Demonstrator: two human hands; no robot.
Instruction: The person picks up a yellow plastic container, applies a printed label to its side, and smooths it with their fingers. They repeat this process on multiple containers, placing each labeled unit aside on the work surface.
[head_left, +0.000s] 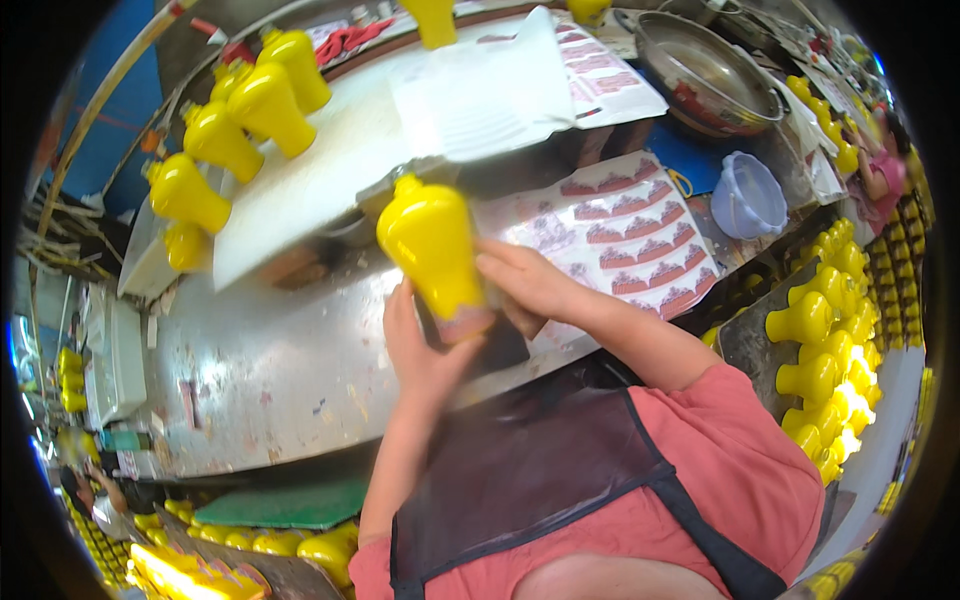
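We hold a yellow bottle [430,245] in both hands above the steel worktop [280,370], just in front of our chest. The left hand [420,350] cups it from below and from the left, fingers [398,310] wrapped up along its side. The right hand [530,285] is pressed against its lower right flank, fingers [500,268] laid flat and closed on the wall, near a reddish band at the base that looks like a label. So both hands are shut on the one bottle; neither is free.

The bottle's long axis runs from lower right to upper left in the head view. Its narrow capped neck points up and away from us, toward the white board [300,180]; its broad base sits low, toward our hands.

As for progress, we judge the work to be mid-run. Five more yellow bottles [245,125] lie on the far end of the board. Whether they carry labels we cannot tell from here. A sticker sheet [630,245] with many red labels left lies just right of our hands, and another sheet [610,75] lies farther back. A large stack of bottles [825,330] fills the right side, and more lie below the worktop [290,545]. We reckon much is left to do.
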